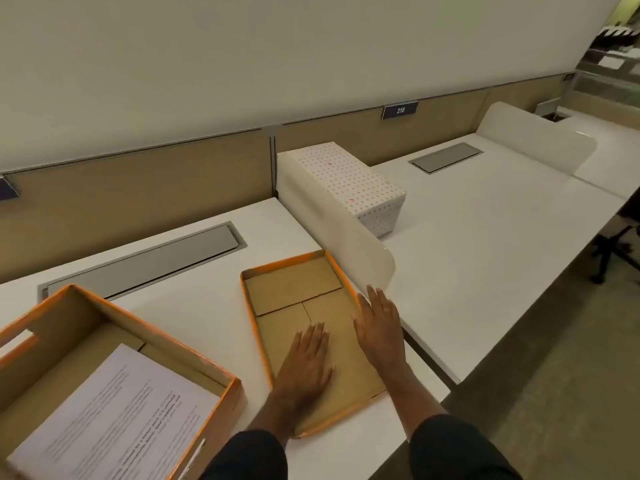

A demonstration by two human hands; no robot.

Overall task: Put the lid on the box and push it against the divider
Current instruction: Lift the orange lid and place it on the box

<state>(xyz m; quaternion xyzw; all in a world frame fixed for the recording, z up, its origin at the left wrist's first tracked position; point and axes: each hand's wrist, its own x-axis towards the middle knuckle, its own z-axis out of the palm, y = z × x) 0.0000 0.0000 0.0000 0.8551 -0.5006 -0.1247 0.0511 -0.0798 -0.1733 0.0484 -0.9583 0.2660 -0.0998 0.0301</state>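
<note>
An orange-edged cardboard box [86,327] stands open at the lower left with printed sheets [117,420] inside. Its lid [294,289] lies upside down on the white desk, brown inner side up, right beside the white curved divider [332,223]. My left hand [306,365] rests flat, fingers spread, on the lid's inner floor. My right hand [381,327] hovers open over the lid's right rim, next to the divider's near end. Neither hand grips anything.
A white box with small red dots [349,181] stands beyond the divider against the tan back panel [138,188]. Grey cable hatches [145,261] are set into the desk. The desk's front edge runs near my arms, and a chair base [613,251] stands at right.
</note>
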